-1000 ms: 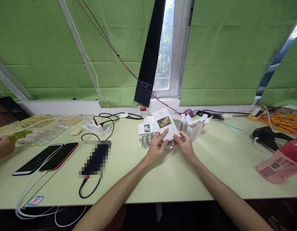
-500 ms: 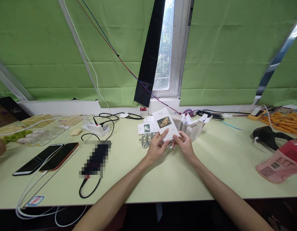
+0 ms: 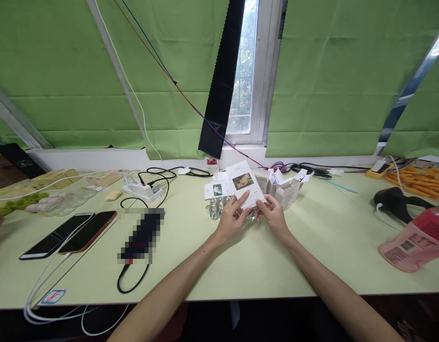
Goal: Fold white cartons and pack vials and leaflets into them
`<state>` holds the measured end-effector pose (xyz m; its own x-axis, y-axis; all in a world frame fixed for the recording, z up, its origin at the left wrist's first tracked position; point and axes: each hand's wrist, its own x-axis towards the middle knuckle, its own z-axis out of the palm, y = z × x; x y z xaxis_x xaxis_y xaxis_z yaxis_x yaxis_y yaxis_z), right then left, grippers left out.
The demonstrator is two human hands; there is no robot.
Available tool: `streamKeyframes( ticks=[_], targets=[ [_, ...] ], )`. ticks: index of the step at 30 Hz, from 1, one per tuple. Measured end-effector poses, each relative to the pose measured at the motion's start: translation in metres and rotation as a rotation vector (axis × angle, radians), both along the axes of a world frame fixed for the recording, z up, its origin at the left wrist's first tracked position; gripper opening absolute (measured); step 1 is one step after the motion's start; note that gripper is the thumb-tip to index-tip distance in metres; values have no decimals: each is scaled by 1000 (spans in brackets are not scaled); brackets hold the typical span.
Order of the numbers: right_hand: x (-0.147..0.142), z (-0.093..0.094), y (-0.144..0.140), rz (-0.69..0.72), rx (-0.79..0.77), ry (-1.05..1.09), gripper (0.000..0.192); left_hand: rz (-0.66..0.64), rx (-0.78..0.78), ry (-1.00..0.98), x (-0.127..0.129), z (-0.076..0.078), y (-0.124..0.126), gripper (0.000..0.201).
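With my left hand [image 3: 230,220] and right hand [image 3: 275,214] I pinch the near end of the flower-printed card [image 3: 240,174], which extends beyond the fingertips. I'd pinch lightly against creasing, clear of the open boxes [image 3: 289,192] beyond the right fingers.

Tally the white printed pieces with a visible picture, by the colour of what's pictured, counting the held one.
Yellow-flower piece, between left hand and right hand: 1
White-flower piece: 1
Red-picture piece: 1
Total: 3
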<state>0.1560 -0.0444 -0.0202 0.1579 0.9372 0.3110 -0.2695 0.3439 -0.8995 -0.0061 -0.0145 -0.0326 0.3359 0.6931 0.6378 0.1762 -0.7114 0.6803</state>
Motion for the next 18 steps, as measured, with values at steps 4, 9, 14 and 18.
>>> streamKeyframes(
  ticks=[4,9,14,18],
  targets=[
    [0,1,0,-9,-5,-13,45,-3,-5,-2,0,0,0,50],
    [-1,2,-2,-12,-9,-20,45,-1,-23,-6,1,-1,1,50],
    [-1,2,-2,-20,6,-32,45,-25,-72,-36,2,-2,1,52],
    [-1,0,-2,-28,5,-53,48,-36,-77,-45,3,-3,1,52]
  ],
)
